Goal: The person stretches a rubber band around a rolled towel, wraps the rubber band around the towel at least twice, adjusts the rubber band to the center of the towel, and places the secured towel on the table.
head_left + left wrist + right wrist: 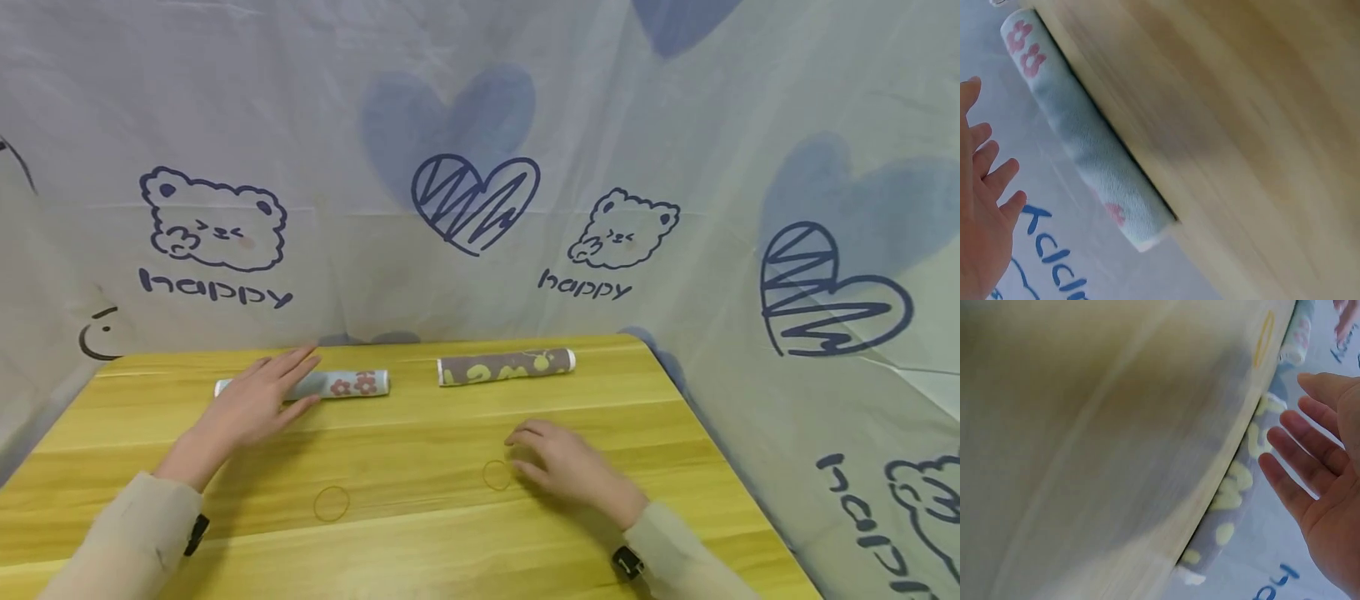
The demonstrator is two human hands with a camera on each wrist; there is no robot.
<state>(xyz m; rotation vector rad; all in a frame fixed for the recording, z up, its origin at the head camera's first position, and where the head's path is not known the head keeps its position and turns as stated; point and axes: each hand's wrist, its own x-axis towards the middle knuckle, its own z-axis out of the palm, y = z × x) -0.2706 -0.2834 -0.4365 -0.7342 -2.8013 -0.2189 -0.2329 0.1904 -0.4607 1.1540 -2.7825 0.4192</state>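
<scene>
A light blue rolled towel [326, 385] with pink flowers lies near the table's far edge. My left hand [255, 400] reaches over it with fingers spread, hiding part of the roll; in the left wrist view, the fingers [1000, 178] stand apart from the towel [1085, 134]. To the right, a grey-brown rolled towel [506, 367] carries yellow patterns. My right hand [566, 462] hovers nearer the front, holding nothing, its fingers [1300, 453] loosely extended in the right wrist view. A thin rubber band [483, 475] lies just beside its fingertips.
Another rubber band [314, 504] lies on the wooden table [420, 550], left of the middle. Behind the table and along its right side hangs a pale curtain [337, 250] printed with hearts and bears.
</scene>
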